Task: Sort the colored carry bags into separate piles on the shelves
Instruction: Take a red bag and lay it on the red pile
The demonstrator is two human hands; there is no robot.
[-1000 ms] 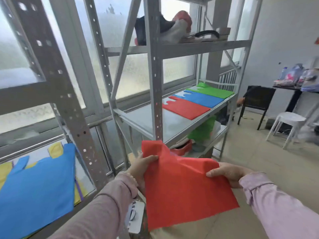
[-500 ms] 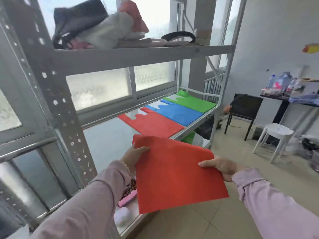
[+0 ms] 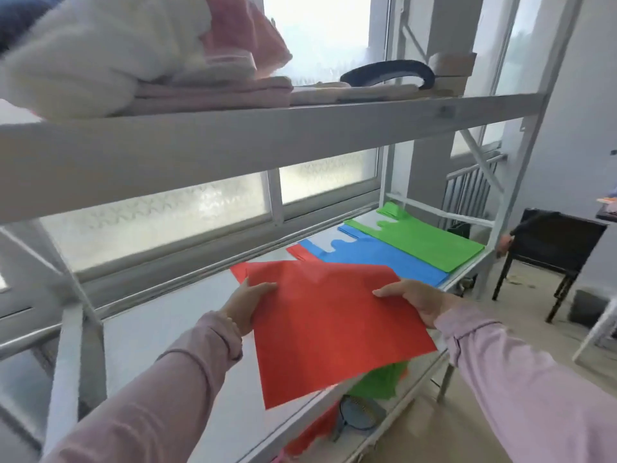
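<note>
Both hands, left [image 3: 248,304] and right [image 3: 419,300], grip a plain red bag [image 3: 334,329] over the shelf [image 3: 160,335].

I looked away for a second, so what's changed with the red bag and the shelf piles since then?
Both hands, left hand and right hand, have carried the red bag forward over the shelf, above the red pile. Both grips are unchanged. The blue pile and green pile stayed put.
</note>
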